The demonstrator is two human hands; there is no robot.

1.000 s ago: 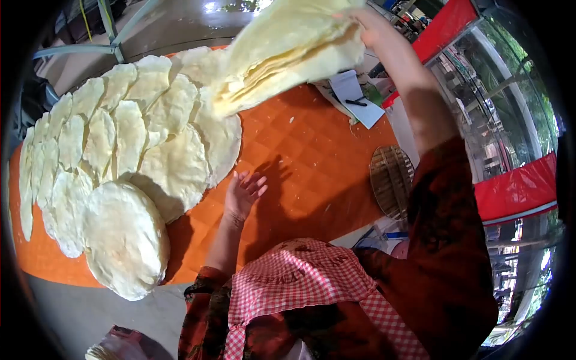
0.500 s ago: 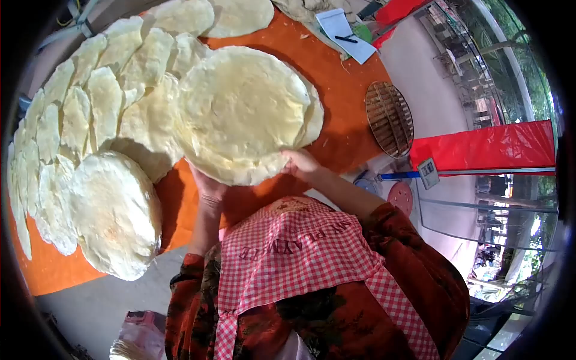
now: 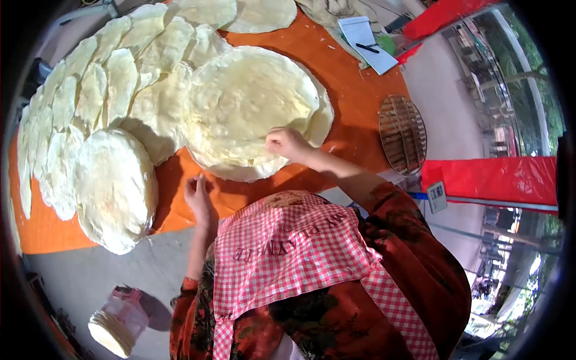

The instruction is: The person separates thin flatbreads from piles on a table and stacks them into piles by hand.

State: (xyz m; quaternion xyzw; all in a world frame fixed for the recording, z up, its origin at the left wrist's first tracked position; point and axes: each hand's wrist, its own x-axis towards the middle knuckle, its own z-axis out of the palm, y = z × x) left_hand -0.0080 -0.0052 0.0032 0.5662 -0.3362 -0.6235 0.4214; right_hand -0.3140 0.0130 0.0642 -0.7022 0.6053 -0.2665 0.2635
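A stack of large, thin, pale round flatbread sheets [image 3: 252, 99] lies on an orange tabletop [image 3: 354, 120] in front of me. Over the near right part of its top sheet is my right hand [image 3: 288, 145], closed with the fingers curled in; what is in them, if anything, is hidden. My left hand [image 3: 200, 195] is off the stack's near left edge, fingers loosely bent and apart, holding nothing. To the left, a second thick stack of rounds [image 3: 114, 186] overhangs the table's near edge. Many overlapping single sheets [image 3: 120, 78] spread behind it.
A round slatted bamboo rack [image 3: 402, 135] is at the table's right edge. An open notebook [image 3: 363, 39] with a black pen lies at the far right corner. Below the table, a pink plastic bag with pale rounds [image 3: 114, 330] is on the floor. Red sheeting [image 3: 492, 180] hangs at the right.
Both hands have let go of the stack's near edge. My left hand has drawn back from it; my right hand has moved up over the top sheet. The view has shifted slightly.
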